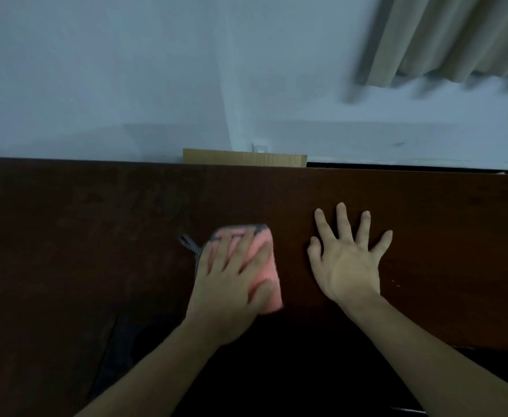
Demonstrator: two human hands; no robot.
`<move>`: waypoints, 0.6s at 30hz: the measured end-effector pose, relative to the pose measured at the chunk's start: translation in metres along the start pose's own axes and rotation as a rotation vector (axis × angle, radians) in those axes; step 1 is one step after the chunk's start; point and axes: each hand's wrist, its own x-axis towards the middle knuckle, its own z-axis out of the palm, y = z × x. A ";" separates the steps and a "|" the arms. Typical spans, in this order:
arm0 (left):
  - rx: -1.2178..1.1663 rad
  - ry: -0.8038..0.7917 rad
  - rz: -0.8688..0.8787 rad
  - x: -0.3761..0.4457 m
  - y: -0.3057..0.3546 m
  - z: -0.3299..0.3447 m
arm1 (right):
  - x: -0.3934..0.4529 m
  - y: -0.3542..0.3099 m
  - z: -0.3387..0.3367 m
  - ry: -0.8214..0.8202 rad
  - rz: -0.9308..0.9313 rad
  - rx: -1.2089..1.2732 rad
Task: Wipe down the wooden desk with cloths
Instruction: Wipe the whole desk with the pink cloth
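Observation:
A dark brown wooden desk [96, 224] fills the lower half of the view. On it, near the middle, lies a folded pink cloth [266, 273] with a grey edge and a grey loop at its left corner. My left hand [231, 281] lies flat on the cloth with straight, spread fingers pressing it against the desk. To the right of the cloth, my right hand [349, 254] rests palm down on the bare wood, fingers spread wide and holding nothing. The two hands are apart by a short gap.
A pale wall rises behind the desk. A light cardboard edge [243, 158] sticks up behind the desk's far edge at the centre. Beige curtains [457, 34] hang at the top right. The desk's near edge runs below my forearms, with dark space beneath.

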 end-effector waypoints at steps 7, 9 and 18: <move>0.065 -0.021 0.174 -0.002 -0.032 0.002 | -0.002 0.000 -0.002 -0.014 0.005 -0.016; 0.104 0.043 0.101 0.023 -0.047 -0.001 | -0.002 0.001 -0.002 -0.009 0.008 -0.018; 0.071 0.049 -0.052 0.042 -0.050 -0.015 | 0.002 -0.002 -0.002 -0.024 0.024 -0.037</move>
